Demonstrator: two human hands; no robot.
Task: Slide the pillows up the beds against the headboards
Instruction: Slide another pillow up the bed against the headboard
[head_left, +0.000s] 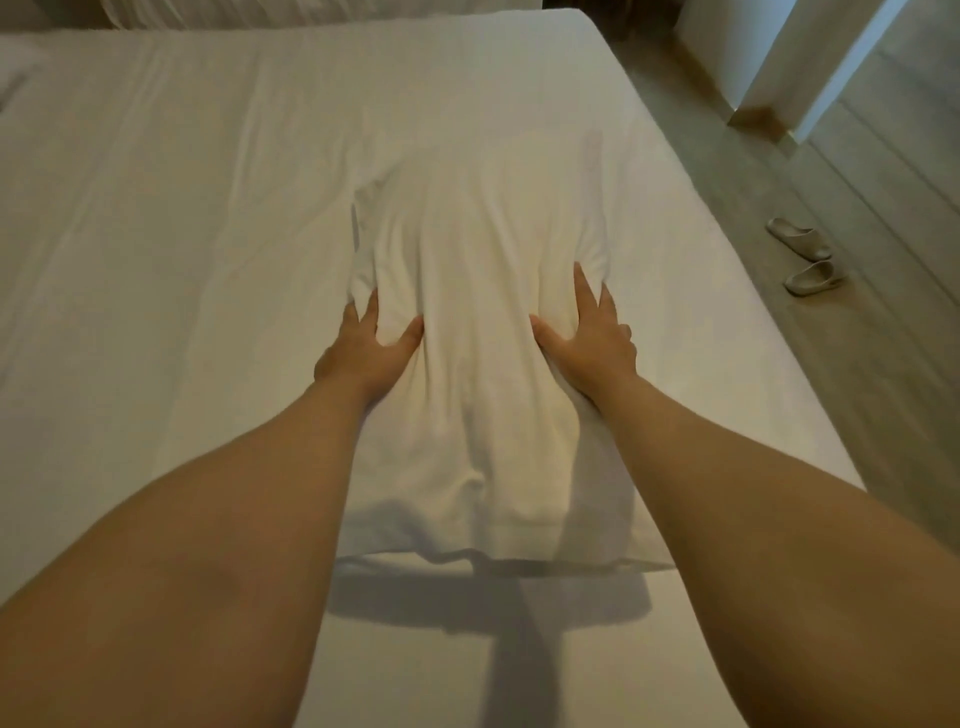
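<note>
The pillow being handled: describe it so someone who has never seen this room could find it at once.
Start at the big white bed that fills most of the view. On its right half lies a long white pillow, pointing away from the camera, with the left hand and right hand pinching its sides. It is the only raised, creased bulk on the flat sheet.

Beyond the hands, the bed (182, 156) was cut by the top and left edges. Left of the left hand (363, 348), another pillow (13, 67) showed only partly.
</note>
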